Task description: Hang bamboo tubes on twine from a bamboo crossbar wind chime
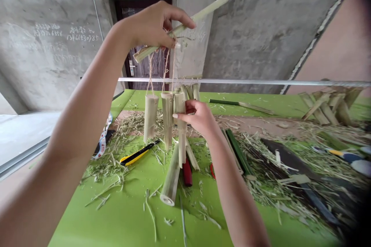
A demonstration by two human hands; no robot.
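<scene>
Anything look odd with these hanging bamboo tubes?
One tube hangs lower than the others, pinched by the right hand, and the bamboo strip held by the left hand tilts rather than sitting level.

From here I see a pale green bamboo strip (203, 17) and cream-green bamboo tubes (167, 119) hanging on tan jute twine (151, 73), all above a bright lime-green mat (116, 216). The utility knife (136, 153) on it is yellow with black stripes, the tool handle (187, 172) is dark red, and the concrete wall (43, 77) is mottled grey with white handwritten numerals.
</scene>
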